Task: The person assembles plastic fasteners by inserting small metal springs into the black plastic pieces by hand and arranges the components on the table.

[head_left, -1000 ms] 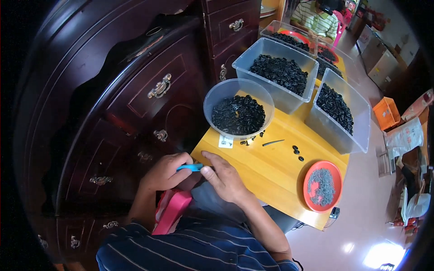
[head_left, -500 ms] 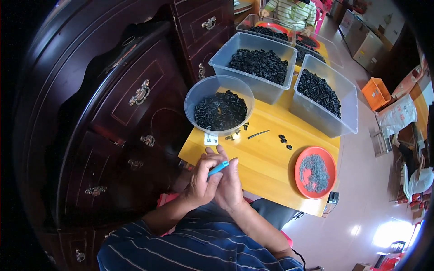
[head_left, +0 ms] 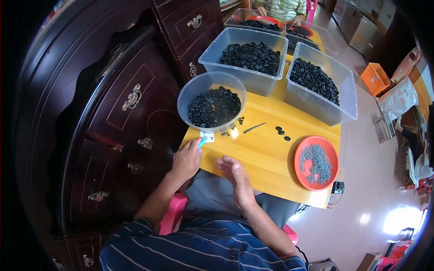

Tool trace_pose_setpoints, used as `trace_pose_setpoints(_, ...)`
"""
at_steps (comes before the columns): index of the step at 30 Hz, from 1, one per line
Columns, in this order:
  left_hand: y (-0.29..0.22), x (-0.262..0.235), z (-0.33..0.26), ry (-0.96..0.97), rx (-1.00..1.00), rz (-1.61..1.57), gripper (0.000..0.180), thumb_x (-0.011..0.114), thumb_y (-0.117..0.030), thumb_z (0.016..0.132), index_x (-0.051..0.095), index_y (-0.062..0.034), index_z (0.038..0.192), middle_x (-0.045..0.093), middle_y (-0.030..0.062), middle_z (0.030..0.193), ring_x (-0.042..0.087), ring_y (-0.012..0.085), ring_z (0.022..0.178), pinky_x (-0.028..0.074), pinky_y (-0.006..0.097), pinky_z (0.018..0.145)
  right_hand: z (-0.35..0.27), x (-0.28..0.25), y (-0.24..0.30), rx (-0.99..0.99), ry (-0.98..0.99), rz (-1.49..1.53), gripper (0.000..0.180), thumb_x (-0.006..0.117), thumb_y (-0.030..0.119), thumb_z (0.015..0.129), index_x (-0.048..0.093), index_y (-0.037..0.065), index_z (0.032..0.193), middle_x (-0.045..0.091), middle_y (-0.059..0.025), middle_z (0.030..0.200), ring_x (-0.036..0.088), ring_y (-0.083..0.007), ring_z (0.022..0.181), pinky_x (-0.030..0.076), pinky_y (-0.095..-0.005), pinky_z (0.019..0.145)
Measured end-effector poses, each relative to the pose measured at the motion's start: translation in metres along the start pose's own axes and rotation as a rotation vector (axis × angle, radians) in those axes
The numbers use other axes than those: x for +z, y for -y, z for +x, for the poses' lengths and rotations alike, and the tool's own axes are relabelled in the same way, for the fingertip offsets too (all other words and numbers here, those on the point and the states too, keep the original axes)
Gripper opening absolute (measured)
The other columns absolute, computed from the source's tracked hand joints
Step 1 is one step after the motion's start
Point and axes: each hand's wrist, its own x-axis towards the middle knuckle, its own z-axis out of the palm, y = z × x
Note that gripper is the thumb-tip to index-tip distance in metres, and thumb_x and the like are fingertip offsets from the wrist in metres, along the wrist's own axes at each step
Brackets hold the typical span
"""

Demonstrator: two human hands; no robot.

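Left hand [head_left: 186,159] now rests on the near edge of the yellow table [head_left: 262,158], pinching a small blue tool [head_left: 201,143] whose tip reaches toward the white tag [head_left: 207,135] just in front of the round bowl [head_left: 211,103]; half a second ago both hands met around that blue tool closer to the body, so the hands have parted and the tool has gone forward to the table; I judge that the work is returning to the small parts by the bowl; right hand [head_left: 236,177] hangs open and empty at the table's near edge, fingers loosely spread. Counted on the table: one round bowl of black rings; three clear rectangular tubs [head_left: 244,56] of black rings beyond it; one orange plate [head_left: 316,162] of grey bits on the right; one thin dark rod [head_left: 254,128]; three loose rings [head_left: 281,132] beside it.
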Motion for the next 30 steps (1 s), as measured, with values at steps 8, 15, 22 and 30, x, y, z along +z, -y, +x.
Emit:
trace_pose_setpoints(8,-0.005,0.010,0.014,-0.063,0.127,0.102,0.050,0.073,-0.014,0.085,0.055,-0.0057,0.131,0.061,0.0166,0.118,0.060,0.0373,0.108,0.051,0.045,0.092,-0.004,-0.017,-0.002,-0.003,-0.081,0.012,0.052,0.041,0.045,0.109,0.057,0.003,0.134,0.067,-0.0123,0.126,0.062,-0.0217,0.115,0.044,-0.0373,0.104)
trace_pose_setpoints(15,0.010,0.016,0.007,-0.088,0.109,0.033,0.040,0.074,-0.011,0.084,0.062,-0.0051,0.121,0.062,0.0155,0.110,0.062,0.0378,0.102,0.052,0.045,0.086,-0.007,-0.023,-0.004,0.001,-0.080,0.026,0.049,0.043,0.043,0.109,0.058,0.000,0.129,0.068,-0.0146,0.121,0.065,-0.0228,0.111,0.047,-0.0383,0.102)
trace_pose_setpoints(22,-0.010,0.008,0.017,-0.135,0.224,0.080,0.037,0.077,-0.011,0.081,0.064,-0.0038,0.115,0.065,0.0153,0.105,0.064,0.0373,0.097,0.053,0.044,0.083,-0.005,-0.031,-0.004,0.012,-0.110,0.059,0.046,0.043,0.041,0.110,0.060,0.001,0.125,0.069,-0.0137,0.117,0.066,-0.0217,0.106,0.048,-0.0374,0.101)
trace_pose_setpoints(30,-0.072,-0.029,0.067,-0.122,0.347,-0.176,0.026,0.069,-0.006,0.087,0.066,-0.0017,0.113,0.066,0.0169,0.099,0.067,0.0348,0.091,0.054,0.042,0.079,-0.007,-0.049,0.000,0.005,-0.136,0.108,0.038,0.047,0.033,0.109,0.061,0.000,0.123,0.069,-0.0116,0.112,0.064,-0.0184,0.099,0.050,-0.0342,0.097)
